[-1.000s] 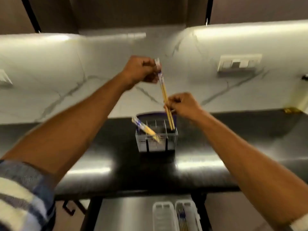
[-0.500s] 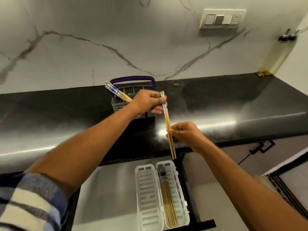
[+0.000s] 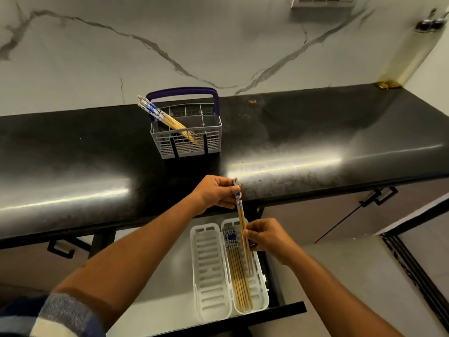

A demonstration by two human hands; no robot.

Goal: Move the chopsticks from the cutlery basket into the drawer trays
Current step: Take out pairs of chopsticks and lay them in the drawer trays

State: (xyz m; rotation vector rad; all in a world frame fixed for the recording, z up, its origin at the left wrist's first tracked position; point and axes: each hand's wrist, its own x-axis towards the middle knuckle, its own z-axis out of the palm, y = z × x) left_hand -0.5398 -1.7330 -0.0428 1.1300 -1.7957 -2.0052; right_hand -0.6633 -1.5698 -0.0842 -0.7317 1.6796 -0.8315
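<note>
A pair of bamboo chopsticks [image 3: 241, 216] with blue-patterned tops hangs over the open drawer. My left hand [image 3: 215, 193] pinches their top end; my right hand [image 3: 263, 235] pinches them lower down. Below them the right white tray [image 3: 263, 295] holds several chopsticks [image 3: 239, 276] lying lengthwise. The left white tray [image 3: 209, 276] beside it holds nothing. On the black counter stands the grey cutlery basket [image 3: 213, 139] with a purple handle, and several chopsticks [image 3: 160, 116] lean out of it to the left.
The open drawer [image 3: 155, 300] has a pale floor and a black front edge. The black countertop [image 3: 315, 147] runs the whole width below a marble wall. Cabinet doors with black handles [image 3: 379, 197] sit to the right, another handle [image 3: 60, 249] to the left.
Both hands have carried the chopstick pair from above the basket down and toward me, over the right drawer tray. My view has tilted down, showing more of the drawer.
</note>
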